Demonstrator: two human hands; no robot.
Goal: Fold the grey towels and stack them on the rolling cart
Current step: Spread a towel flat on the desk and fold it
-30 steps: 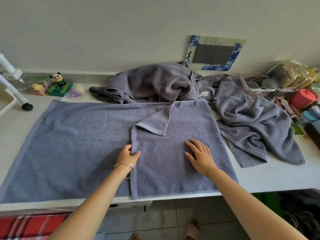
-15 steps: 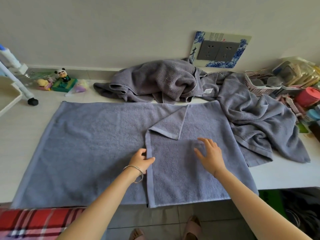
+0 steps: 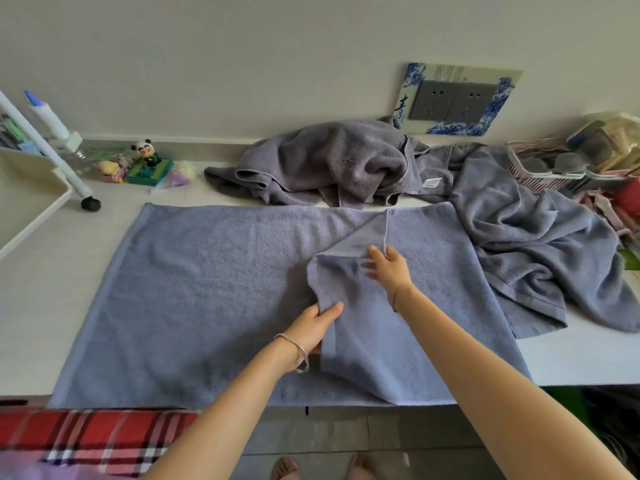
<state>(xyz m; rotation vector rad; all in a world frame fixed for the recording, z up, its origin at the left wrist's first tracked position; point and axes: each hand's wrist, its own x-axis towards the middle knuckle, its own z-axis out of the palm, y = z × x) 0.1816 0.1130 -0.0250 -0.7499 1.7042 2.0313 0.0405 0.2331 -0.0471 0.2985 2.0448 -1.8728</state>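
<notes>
A large grey towel lies spread on the white counter, its right part folded over to the left. My left hand pinches the hemmed edge of that folded flap and lifts it a little. My right hand reaches to the flap's turned-over far corner; its fingers look blurred, so whether they hold the cloth is unclear. Two more grey towels lie crumpled: one at the back by the wall, another to the right. The white rolling cart stands at the far left.
A panda figurine and small toys sit at the back left. A pink basket and cluttered containers fill the right end. A socket plate is on the wall. Red plaid fabric lies below the counter's front edge.
My left hand has taken hold of the flap's edge and raised it. My right hand left the flat towel surface and moved forward to the turned-over corner. The view shifted left.
</notes>
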